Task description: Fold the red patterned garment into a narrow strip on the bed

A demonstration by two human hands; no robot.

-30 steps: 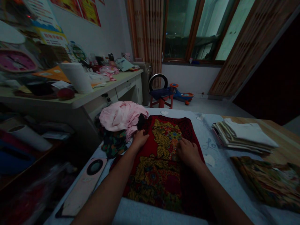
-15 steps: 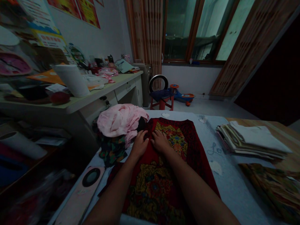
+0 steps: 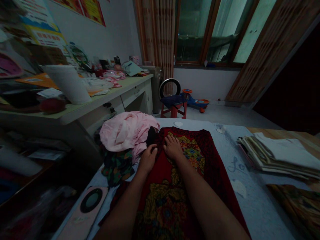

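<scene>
In the head view, the red, yellow-patterned fabric garment lies spread on the light-blue cloth covering. Your right hand rests on it, fingers spread; your left hand curls at its edge, grip unclear. Light, even palm pressure best avoids dragging creases.

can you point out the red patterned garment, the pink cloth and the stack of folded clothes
Red patterned garment (image 3: 156, 173): head view, plain red area.
Pink cloth (image 3: 122, 131): head view, middle of the bundle.
Stack of folded clothes (image 3: 290, 150): head view, white top piece.
</scene>
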